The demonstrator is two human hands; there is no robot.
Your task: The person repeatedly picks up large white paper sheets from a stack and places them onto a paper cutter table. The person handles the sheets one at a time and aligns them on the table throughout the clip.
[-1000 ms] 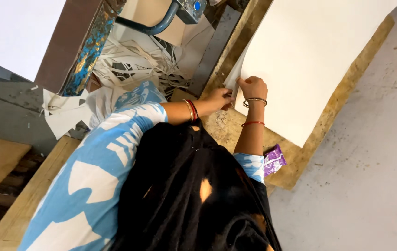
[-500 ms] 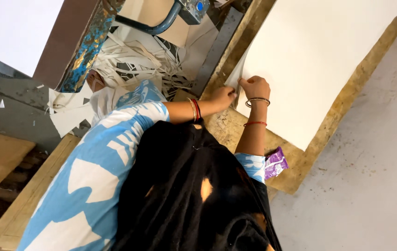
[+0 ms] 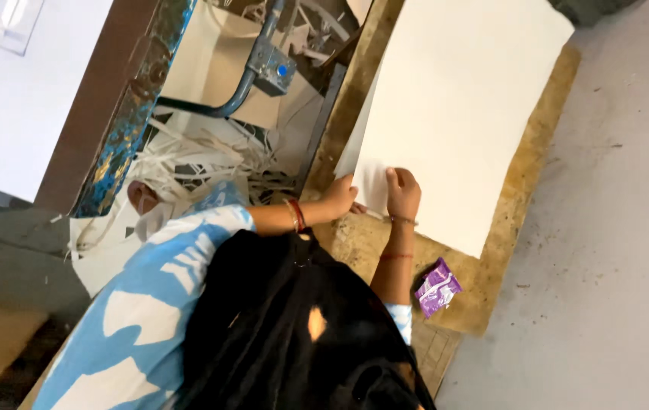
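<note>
The near corner of the white sheet (image 3: 453,114) is pressed flat by the right hand (image 3: 403,193). Its edge is pinched in the grip of the left hand (image 3: 340,199). A purple packet (image 3: 437,287) is seen on the wooden board (image 3: 491,281).

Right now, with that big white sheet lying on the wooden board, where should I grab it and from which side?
Probably by the near corner of the white sheet, coming from the person's side. It lies flat on the wooden board, so only an edge can be lifted. Both the left hand and the right hand already rest at that corner, where the edge nearest the paper scraps seems slightly raised.
</note>
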